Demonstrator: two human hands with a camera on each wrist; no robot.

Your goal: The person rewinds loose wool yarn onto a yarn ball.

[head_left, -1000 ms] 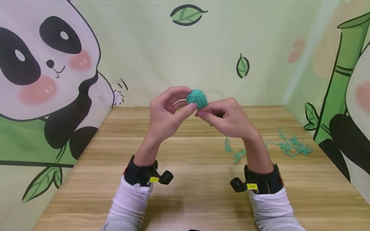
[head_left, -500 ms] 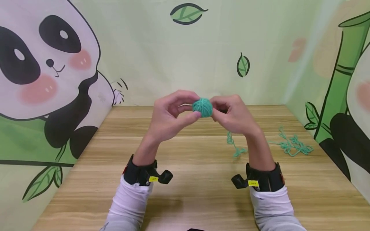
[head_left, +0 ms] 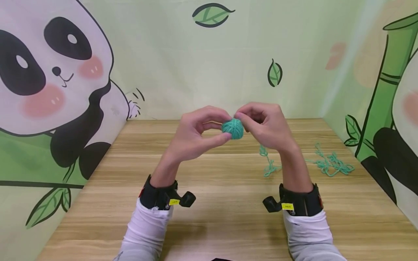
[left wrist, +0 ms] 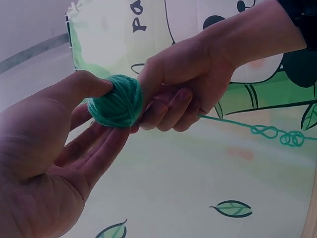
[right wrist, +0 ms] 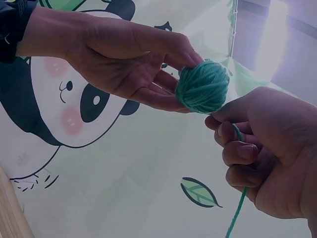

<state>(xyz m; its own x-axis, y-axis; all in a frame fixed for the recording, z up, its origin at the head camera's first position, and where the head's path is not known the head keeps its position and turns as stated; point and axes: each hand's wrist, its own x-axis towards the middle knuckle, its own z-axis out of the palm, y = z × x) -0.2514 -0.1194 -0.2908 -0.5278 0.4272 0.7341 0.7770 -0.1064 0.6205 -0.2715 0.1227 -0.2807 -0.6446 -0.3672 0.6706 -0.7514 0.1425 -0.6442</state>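
A small ball of teal yarn (head_left: 233, 128) is held up over the table by my left hand (head_left: 200, 134), thumb on its near side and fingers on the far side. My right hand (head_left: 269, 125) is at the ball's right, thumb and forefinger pinched together at its upper edge. In the right wrist view a yarn strand (right wrist: 238, 208) passes through the curled fingers of that hand and hangs down. The left wrist view shows the strand (left wrist: 225, 120) leaving the right hand, with loose loops (left wrist: 291, 138) along it.
A tangled heap of teal yarn (head_left: 334, 165) lies on the wooden table (head_left: 209, 188) at the right. Looped yarn (head_left: 270, 168) lies closer in, beside my right wrist. A cloth backdrop (head_left: 209, 65) with pandas and leaves stands behind and at both sides.
The yarn ball and left hand have moved right and slightly down. My right hand has gone from below the ball, round its right side, up to its upper edge.
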